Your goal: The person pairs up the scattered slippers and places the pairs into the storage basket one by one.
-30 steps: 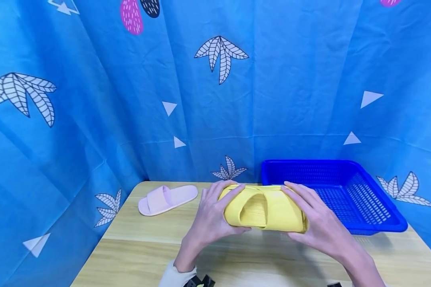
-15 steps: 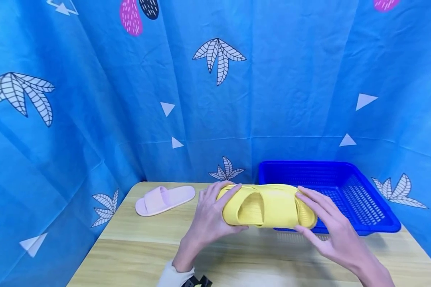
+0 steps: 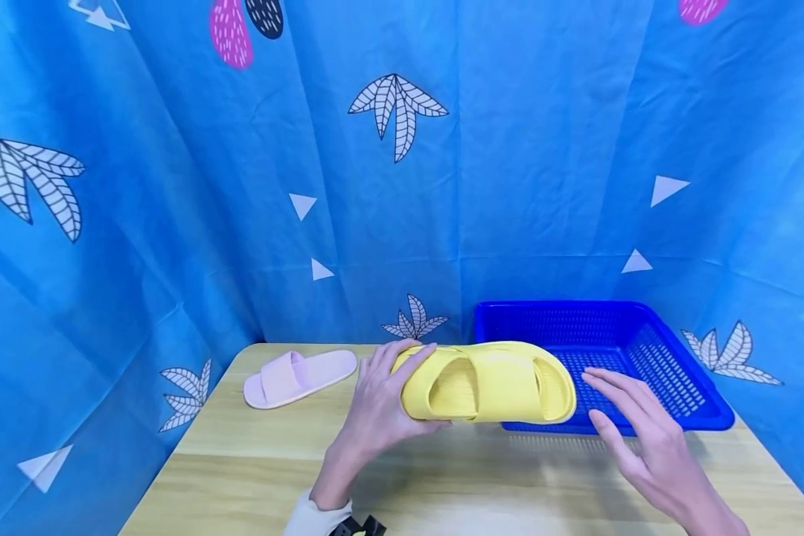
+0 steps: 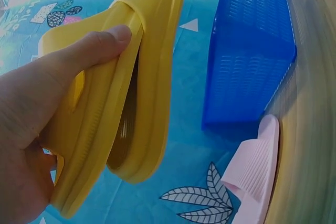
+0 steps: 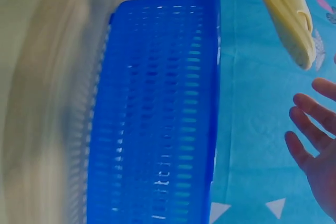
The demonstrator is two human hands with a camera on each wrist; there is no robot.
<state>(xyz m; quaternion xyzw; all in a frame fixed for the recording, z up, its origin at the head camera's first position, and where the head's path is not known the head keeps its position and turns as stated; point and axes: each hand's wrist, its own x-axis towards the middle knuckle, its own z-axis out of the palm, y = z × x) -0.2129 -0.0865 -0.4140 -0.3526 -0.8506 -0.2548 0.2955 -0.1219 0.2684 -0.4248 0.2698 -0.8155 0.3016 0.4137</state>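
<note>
A pair of yellow slippers [image 3: 509, 383], fitted into each other, is held above the table by my left hand [image 3: 382, 394]. In the left wrist view the thumb of that hand [image 4: 58, 82] lies across the sole of the nearer slipper [image 4: 89, 145], and a narrow gap parts it from the other slipper [image 4: 152, 87]. My right hand [image 3: 650, 439] hovers just right of the pair, fingers spread and touching nothing. In the right wrist view its fingers stand apart from the tip of a yellow slipper [image 5: 289, 19].
A blue plastic basket [image 3: 720, 394] with perforated walls stands on the table's back right, behind the right hand. One pink slipper [image 3: 288, 380] lies at the back left of the wooden table [image 3: 241, 476]. A blue patterned curtain [image 3: 543, 149] surrounds the back and sides.
My right hand has let go of the yellow slippers and drawn away to the right. The left hand keeps its grip, and more of the slippers' right end shows.
</note>
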